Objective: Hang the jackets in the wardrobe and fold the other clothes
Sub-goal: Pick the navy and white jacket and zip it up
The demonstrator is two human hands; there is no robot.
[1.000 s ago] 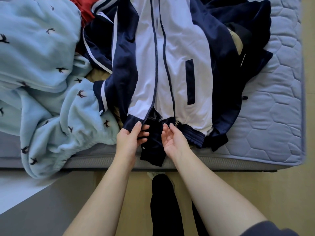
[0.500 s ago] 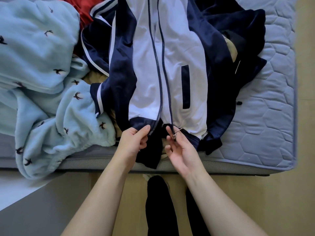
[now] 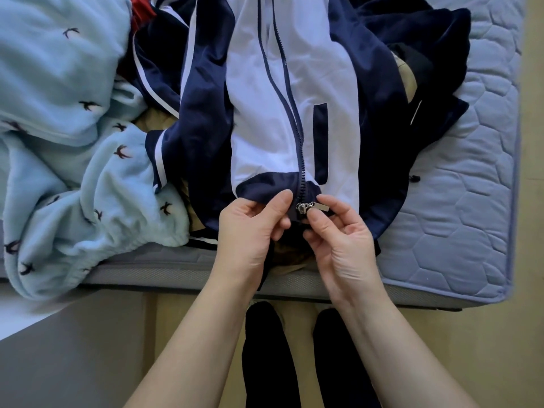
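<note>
On the head camera I have the navy and white jacket lying front-up on the mattress, with its hem at the near edge, directly under both hands. The left hand pinches the navy hem just beside the zipper's foot. The right hand pinches the metal zipper pull there. A pale blue fleece lies heaped to the left.

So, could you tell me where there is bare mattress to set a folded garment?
Only on the right: bare mattress between the jacket and the bed's right edge. Light blue fleece crowds the left; piled clothes fill the middle.
</note>
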